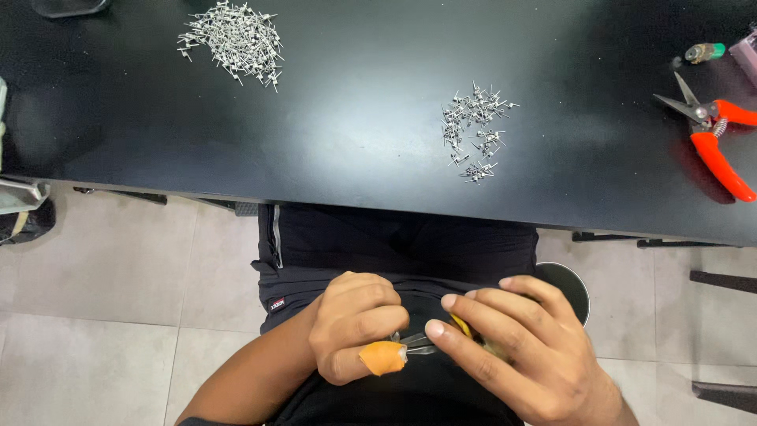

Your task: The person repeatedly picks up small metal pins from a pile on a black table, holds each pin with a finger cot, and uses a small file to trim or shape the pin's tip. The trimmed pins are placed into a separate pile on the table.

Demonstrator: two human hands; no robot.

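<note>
The person sits at a black surface (355,118) with both hands down in the lap, at 6 o'clock in the view, below the near edge; the left hand (355,331) is curled shut, its thumb wearing an orange finger cover (382,357), and it pinches what looks like a small metal piece (400,353) at the thumb tip, though the piece is too small to tell for certain; the right hand (520,347) is wrapped in a closed grip around a small pair of pliers (422,344) with a sliver of yellow handle showing, the metal nose pointing toward 9 o'clock and meeting the left thumb.

On the surface lie two heaps of small metal pins: a large heap (233,38) at 11 o'clock, dense and well apart from the hands, and a smaller heap (475,130) just right of centre, looser and spread out; which heap is worked and which is unworked cannot be read from here, but judging by the sizes, one share is far smaller than the other, so the work seems somewhere short of halfway or well past it, one piece in hand at present.

At 3 o'clock rest orange-handled cutters (714,134), untouched, with a small green-tipped object (704,52) near them at 2 o'clock.
</note>
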